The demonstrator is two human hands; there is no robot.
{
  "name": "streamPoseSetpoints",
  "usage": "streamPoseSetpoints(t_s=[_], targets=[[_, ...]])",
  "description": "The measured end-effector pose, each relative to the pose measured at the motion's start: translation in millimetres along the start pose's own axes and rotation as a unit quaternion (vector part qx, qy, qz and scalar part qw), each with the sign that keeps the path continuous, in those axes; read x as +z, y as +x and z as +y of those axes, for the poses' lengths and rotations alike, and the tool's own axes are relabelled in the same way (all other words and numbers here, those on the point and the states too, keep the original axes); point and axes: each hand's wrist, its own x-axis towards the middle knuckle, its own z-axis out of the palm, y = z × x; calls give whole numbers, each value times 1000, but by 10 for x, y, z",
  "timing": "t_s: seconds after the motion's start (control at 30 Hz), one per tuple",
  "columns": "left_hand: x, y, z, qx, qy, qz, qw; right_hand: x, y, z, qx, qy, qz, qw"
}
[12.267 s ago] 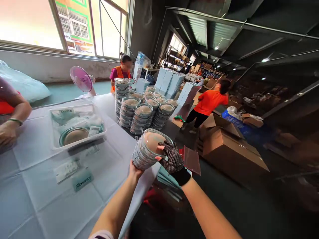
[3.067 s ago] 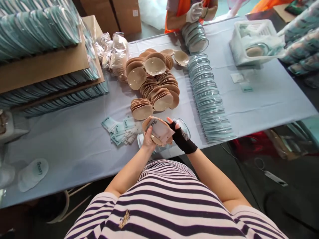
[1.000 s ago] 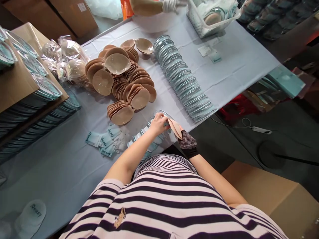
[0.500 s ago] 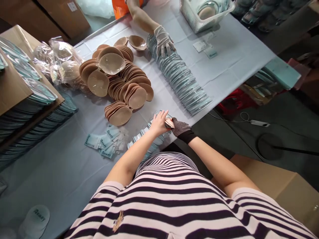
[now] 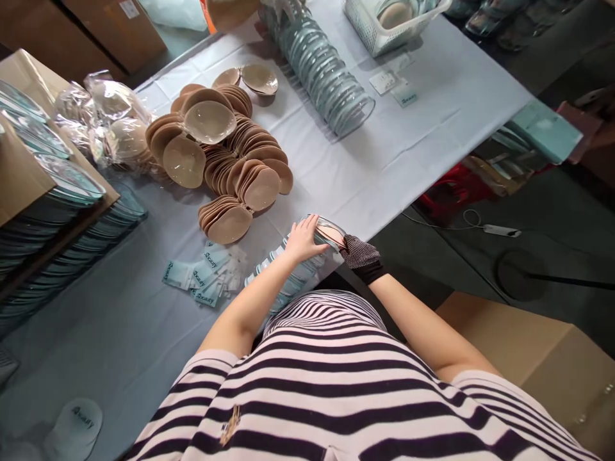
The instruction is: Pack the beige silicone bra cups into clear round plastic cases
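Note:
My bare left hand lies on top of a row of clear plastic cases at the near edge of the table. My right hand, in a black dotted glove, presses a tan pad into the end case of that row. Beside the row, to the left, lies a pile of small teal label cards. Stacks of tan cup pads lie further back.
A co-worker's arm at the far edge draws a long row of clear cases toward itself. A white basket stands at the back right. Teal packs are stacked left, a cardboard box stands right.
My hands have stayed on the near row, with the tan pad now pushed into the end case. The co-worker has gathered the long row of cases away from the table's front edge.

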Motion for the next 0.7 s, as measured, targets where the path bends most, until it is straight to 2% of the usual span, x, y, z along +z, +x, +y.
streamPoseSetpoints(t_s=[0.13, 0.27, 0.47, 0.57, 0.7], targets=[[27, 18, 70, -35, 100, -1, 994, 41, 50, 9, -38, 0, -12, 999], [45, 15, 141, -51, 205, -30, 977, 162, 176, 70, -70, 4, -4, 998], [34, 12, 173, -58, 220, -39, 973, 305, 247, -16, -20, 0, 16, 1000], [27, 3, 163, -46, 220, -42, 974, 322, 260, -71, -38, 16, 18, 999], [41, -9, 162, -41, 224, -34, 973, 303, 286, -51, -75, 34, -22, 996]])
